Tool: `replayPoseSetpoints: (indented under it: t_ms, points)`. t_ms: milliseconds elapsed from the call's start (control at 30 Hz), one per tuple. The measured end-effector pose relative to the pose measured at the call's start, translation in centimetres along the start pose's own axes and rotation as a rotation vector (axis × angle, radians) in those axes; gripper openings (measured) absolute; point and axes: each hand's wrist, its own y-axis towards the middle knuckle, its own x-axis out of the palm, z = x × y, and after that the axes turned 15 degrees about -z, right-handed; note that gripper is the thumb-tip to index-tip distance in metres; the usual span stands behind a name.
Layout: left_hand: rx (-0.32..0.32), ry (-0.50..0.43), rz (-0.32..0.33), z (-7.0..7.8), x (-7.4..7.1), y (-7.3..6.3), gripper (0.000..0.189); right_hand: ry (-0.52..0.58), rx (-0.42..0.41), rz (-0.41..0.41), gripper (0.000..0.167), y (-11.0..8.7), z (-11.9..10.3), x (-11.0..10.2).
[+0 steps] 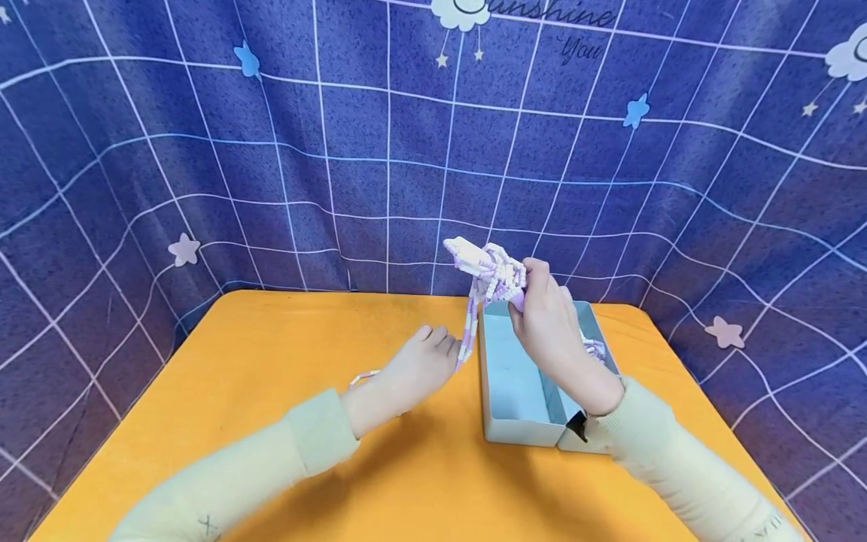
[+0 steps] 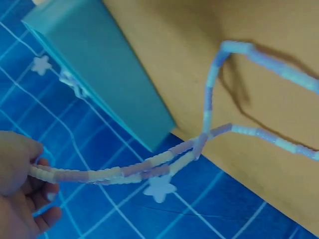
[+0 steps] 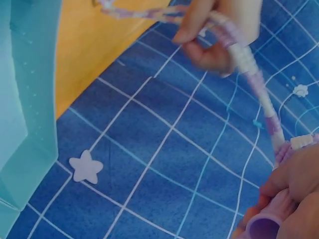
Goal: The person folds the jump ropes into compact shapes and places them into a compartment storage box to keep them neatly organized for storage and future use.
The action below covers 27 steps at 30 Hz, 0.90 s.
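A jump rope of white and lilac bead segments is bunched in a wound bundle at the raised right hand. That hand grips a lilac handle, whose hollow end shows in the right wrist view. A pale handle tip points out of the bundle to the left. Lower and further left, the left hand pinches doubled strands that run down from the bundle. Past the left hand, the loose rope end loops over the tabletop in the left wrist view.
Two pale blue open bins stand side by side on the right of the orange table, below the right hand. More white and lilac beads lie in the right bin. A blue grid-patterned curtain surrounds the table.
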Motion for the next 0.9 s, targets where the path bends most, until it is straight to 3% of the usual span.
replayPoseSetpoints:
  t_ms: [100, 200, 367, 633, 900]
  points:
    - [-0.002, -0.022, 0.037, 0.3, -0.9, -0.4, 0.009, -0.052, 0.005, -0.004, 0.04, 0.1, 0.4, 0.2]
    - [0.006, -0.042, 0.014, 0.5, -1.8, -0.8, 0.006, -0.103, 0.023, -0.01, 0.039, 0.1, 0.7, 0.4]
    - [0.05, -0.022, -0.008, 0.9, -4.1, -1.4, 0.013, -0.203, 0.097, -0.043, 0.024, 0.1, 1.3, 0.8]
    - [0.132, -0.03, 0.154, 0.8, -7.3, -1.6, 0.027, -0.386, 0.077, -0.026, 0.023, -0.1, 2.3, 1.8]
    - [0.196, 0.027, 0.258, -1.6, -10.5, -0.5, 0.019, -0.477, -0.049, 0.015, 0.03, -0.7, 1.9, 2.7]
